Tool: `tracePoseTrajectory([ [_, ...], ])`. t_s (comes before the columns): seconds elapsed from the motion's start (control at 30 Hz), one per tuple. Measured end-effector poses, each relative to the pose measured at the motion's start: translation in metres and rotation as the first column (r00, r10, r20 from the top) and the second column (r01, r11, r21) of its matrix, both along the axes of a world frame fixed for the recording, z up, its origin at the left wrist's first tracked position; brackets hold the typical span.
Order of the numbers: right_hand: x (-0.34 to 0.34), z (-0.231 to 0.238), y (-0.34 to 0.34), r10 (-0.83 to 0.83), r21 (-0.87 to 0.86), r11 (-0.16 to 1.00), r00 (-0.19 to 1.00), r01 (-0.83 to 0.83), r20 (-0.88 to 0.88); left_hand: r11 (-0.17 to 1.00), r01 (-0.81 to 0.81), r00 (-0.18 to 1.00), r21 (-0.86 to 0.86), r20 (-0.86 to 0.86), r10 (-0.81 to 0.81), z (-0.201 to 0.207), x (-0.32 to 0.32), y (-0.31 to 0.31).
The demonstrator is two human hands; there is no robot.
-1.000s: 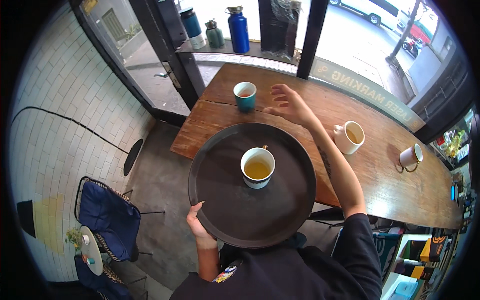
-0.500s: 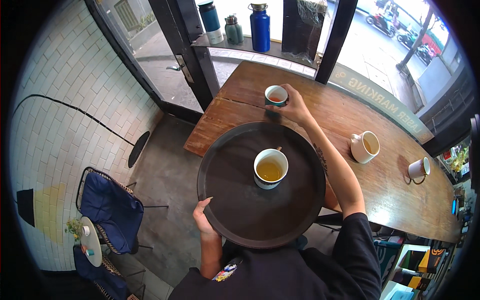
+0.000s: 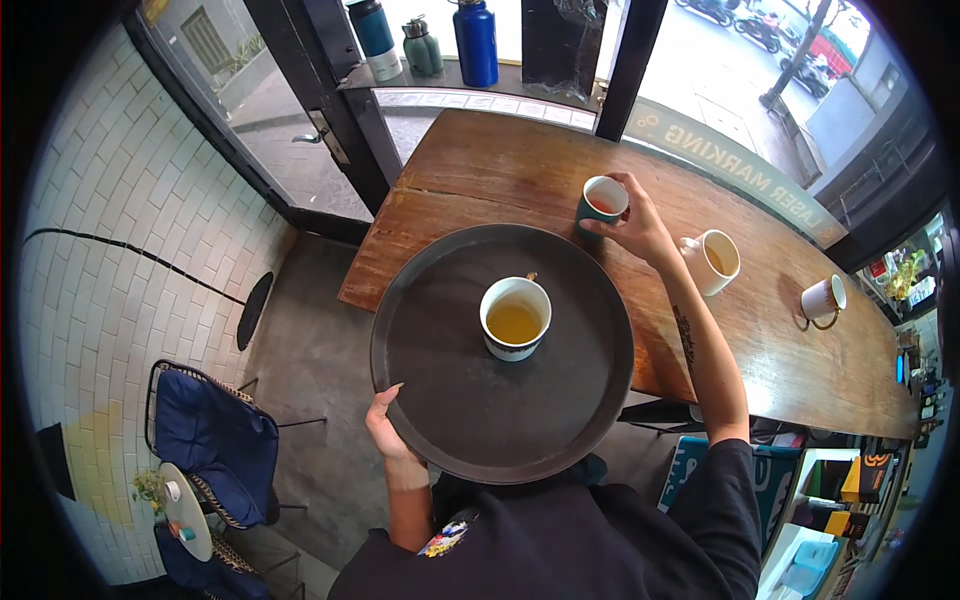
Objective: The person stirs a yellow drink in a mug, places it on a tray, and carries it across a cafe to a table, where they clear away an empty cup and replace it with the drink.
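Note:
My left hand (image 3: 386,424) grips the left rim of a round dark serving tray (image 3: 470,430), its thumb on top and its other fingers hidden underneath. Near the tray's middle stands a white mug (image 3: 516,318) holding a yellowish drink. Beyond the tray's right side, my right hand (image 3: 640,228) is closed round a teal mug (image 3: 592,213) with a white inside and some reddish drink. Whether that mug touches the wooden table (image 3: 510,165) I cannot tell. A cream mug (image 3: 712,262) stands just right of my right hand, part-filled with a yellowish drink.
A white mug with a gold handle (image 3: 822,298) sits farther right on the table. Several bottles, one a blue bottle (image 3: 477,45), line the window ledge. A navy-cushioned chair (image 3: 215,430) and a small round table (image 3: 196,530) are at lower left.
My right hand has moved right across the table with the teal mug, closer to the cream mug. My left hand still holds the tray, with the white mug on it.

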State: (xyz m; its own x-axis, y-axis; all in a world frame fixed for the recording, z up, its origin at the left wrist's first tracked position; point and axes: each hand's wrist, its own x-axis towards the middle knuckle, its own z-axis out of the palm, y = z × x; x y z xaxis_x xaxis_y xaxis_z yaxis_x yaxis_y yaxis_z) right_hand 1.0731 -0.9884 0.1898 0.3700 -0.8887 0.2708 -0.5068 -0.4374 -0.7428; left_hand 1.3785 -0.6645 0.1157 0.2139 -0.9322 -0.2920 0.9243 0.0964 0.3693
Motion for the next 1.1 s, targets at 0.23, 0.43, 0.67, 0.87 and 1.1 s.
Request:
tracePoseTrajectory([
  [0.23,0.028,0.055,0.055,-0.121,-0.342,0.934,0.992,0.105,-0.025,0.998,-0.061,0.998,0.018,-0.027,0.062,0.000,0.000,0.004],
  [0.43,0.059,0.078,0.117,0.625,0.023,0.780,0.776,-0.625,-0.085,1.000,-0.022,0.998,-0.007,-0.062,0.021,0.004,-0.003,0.000],
  [0.67,0.079,0.065,0.113,0.551,0.107,0.831,0.784,-0.545,-0.284,0.999,0.017,0.994,-0.030,-0.110,-0.020,-0.010,0.003,0.001],
  [0.87,0.107,0.081,0.063,0.406,-0.027,0.910,0.901,-0.415,-0.151,1.000,0.004,0.992,0.030,-0.125,0.000,-0.007,0.005,0.002],
  [1.1,0.161,0.067,-0.013,0.130,-0.190,0.969,0.981,-0.156,-0.145,0.991,0.097,0.979,-0.095,-0.171,-0.112,-0.006,0.003,-0.003],
])
